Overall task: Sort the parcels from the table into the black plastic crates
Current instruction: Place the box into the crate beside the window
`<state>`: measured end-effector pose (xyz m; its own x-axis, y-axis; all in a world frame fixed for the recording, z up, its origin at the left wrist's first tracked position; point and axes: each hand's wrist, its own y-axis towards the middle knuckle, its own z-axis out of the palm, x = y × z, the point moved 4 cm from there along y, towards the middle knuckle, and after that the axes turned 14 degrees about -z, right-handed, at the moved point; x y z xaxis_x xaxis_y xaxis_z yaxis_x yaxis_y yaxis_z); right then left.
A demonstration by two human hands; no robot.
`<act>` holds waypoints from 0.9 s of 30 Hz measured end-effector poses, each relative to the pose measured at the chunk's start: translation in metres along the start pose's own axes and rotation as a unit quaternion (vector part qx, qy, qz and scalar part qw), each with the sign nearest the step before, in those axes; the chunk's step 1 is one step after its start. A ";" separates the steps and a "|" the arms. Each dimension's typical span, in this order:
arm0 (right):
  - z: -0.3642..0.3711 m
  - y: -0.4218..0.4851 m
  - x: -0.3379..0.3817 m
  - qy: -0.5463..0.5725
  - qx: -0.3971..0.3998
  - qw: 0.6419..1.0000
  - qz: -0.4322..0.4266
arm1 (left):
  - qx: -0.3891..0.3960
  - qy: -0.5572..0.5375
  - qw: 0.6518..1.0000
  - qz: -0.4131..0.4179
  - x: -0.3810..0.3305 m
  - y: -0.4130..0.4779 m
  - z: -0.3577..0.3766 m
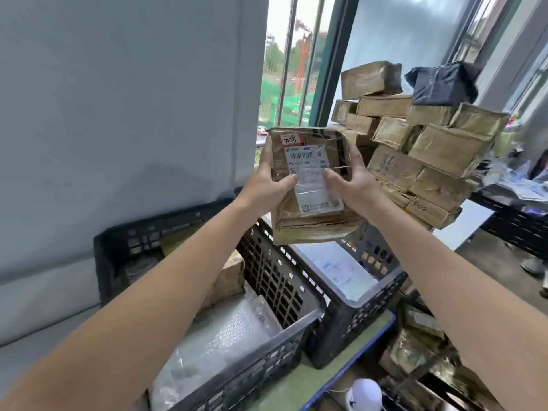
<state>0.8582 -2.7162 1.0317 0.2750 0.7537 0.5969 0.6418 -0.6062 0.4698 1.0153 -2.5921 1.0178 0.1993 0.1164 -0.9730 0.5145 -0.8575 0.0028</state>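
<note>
Quick one: we've got the parcel (308,185) up in the air w/ both hands. Left hand (268,176) grips its left edge, right hand (353,179) grips its right edge, thumbs on the label side. Long axis runs away from us, tilted. It hangs right above where the two crates meet: left crate (275,277) down-left, right crate (350,321) by the worktop's (341,366) blue edge. Prob a short drop either way.
</note>
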 end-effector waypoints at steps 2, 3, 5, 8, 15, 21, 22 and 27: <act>0.000 0.017 -0.024 -0.014 0.023 1.000 0.008 | 0.002 0.003 1.000 -0.027 0.006 0.022 0.013; 0.001 0.025 -0.036 -0.024 0.037 0.999 0.009 | 0.003 0.006 0.999 -0.040 0.011 0.033 0.020; 0.004 0.042 -0.063 -0.028 0.063 0.997 0.014 | 0.000 0.020 0.998 -0.061 0.021 0.053 0.034; 0.012 0.067 -0.106 -0.007 0.102 0.994 0.027 | -0.019 0.042 0.995 -0.084 0.035 0.080 0.055; 0.052 0.107 -0.205 0.038 0.218 0.971 0.091 | -0.116 0.069 0.969 -0.209 0.072 0.123 0.105; 0.093 0.124 -0.241 0.111 0.296 0.945 0.081 | -0.176 0.147 0.930 -0.286 0.092 0.136 0.126; 0.101 0.125 -0.240 0.127 0.301 0.942 0.074 | -0.186 0.174 0.922 -0.291 0.093 0.137 0.125; 0.150 0.129 -0.220 0.138 0.312 0.940 0.033 | -0.202 0.265 0.884 -0.328 0.100 0.136 0.110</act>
<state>0.9876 -2.9221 0.8634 0.1891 0.5731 0.7974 0.9478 -0.3187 0.0043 1.0137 -2.7522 0.8960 0.0558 0.8325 -0.5512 0.8985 -0.2826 -0.3359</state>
